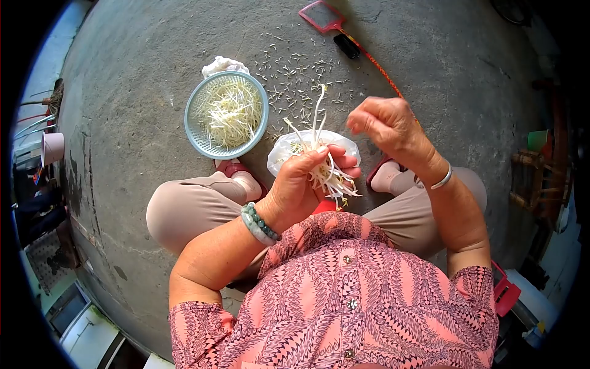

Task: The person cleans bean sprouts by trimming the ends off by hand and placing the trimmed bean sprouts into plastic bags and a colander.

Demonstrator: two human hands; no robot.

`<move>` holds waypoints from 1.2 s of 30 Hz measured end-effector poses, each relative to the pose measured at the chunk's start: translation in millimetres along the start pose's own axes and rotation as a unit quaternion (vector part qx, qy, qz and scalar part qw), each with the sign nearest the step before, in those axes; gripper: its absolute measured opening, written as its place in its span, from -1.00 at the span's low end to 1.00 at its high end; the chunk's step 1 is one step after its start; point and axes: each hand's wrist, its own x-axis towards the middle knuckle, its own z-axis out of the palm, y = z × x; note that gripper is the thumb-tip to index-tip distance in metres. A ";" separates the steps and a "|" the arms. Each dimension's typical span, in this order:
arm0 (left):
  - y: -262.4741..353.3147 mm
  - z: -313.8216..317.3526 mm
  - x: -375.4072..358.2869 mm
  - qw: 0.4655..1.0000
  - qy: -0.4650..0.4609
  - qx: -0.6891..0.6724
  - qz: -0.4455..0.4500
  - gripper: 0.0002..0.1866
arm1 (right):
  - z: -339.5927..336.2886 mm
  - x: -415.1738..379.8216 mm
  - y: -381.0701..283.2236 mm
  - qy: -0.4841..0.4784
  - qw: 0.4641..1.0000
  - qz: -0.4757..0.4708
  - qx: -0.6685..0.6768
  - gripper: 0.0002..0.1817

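Note:
A bunch of bean sprouts (332, 177) is gripped in my left hand (290, 181), between thumb and fingers. Some of the sprouts point up past the fingertips, while others hang below the palm. To the right, apart from the bunch, my right hand (393, 128) is raised with its fingers curled in; anything inside them is hidden or too small to see. Beneath my left hand is a white plastic bag (279, 152) with sprouts in it, partly covered by the hand. A light blue-grey basket (191, 132) of pale sprouts stands on the ground to the left.
Small scraps (298, 74) lie scattered over the concrete floor (153, 55) ahead. A red fly swatter (323, 17) and a black brush-like object (347, 46) lie beyond them. Crumpled white plastic (224, 65) sits behind the basket. A wooden chair (534, 178) stands at right.

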 end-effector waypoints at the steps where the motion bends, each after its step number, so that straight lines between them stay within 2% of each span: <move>1: 0.4 -0.4 -0.3 1.000 -0.001 -0.007 0.001 -0.68 | -3.4 2.3 6.0 0.029 0.994 -0.012 -0.101 -0.91; 4: 2.5 -0.3 -0.4 1.000 -0.005 -0.026 0.004 -0.66 | -2.9 8.7 10.8 0.122 0.957 -0.139 -0.222 -0.78; 5: 2.9 0.1 -0.6 0.999 -0.007 -0.031 0.006 -0.65 | -1.2 6.7 6.8 0.102 0.967 -0.106 -0.208 -0.65; 11: 4.8 -1.4 -0.5 0.999 0.015 -0.040 0.028 -0.64 | 9.2 0.6 0.8 0.062 0.970 -0.132 -0.192 -0.68; 15: 9.2 -0.5 3.0 0.995 0.047 -0.059 0.066 -0.65 | 14.6 0.5 -6.8 0.114 0.963 -0.196 -0.143 -0.75; 18: 14.6 7.1 5.4 0.987 0.100 -0.061 0.113 -0.67 | 16.1 -5.2 -21.0 0.135 0.969 -0.182 -0.103 -0.75; 23: 23.5 11.0 9.4 0.978 0.118 -0.096 0.145 -0.69 | 15.0 -9.8 -29.9 0.129 0.956 -0.229 -0.131 -0.79; 26: 26.3 12.1 10.7 0.976 0.115 -0.105 0.153 -0.70 | 15.1 -12.5 -32.1 0.122 0.958 -0.230 -0.118 -0.79; 31: 28.6 13.1 11.7 0.978 0.096 -0.094 0.161 -0.71 | 11.7 -11.8 -28.7 0.128 0.972 -0.180 -0.084 -0.83; 36: 27.3 15.7 12.4 0.978 0.105 -0.099 0.152 -0.71 | 9.1 -12.6 -34.0 0.096 0.973 -0.183 -0.099 -0.86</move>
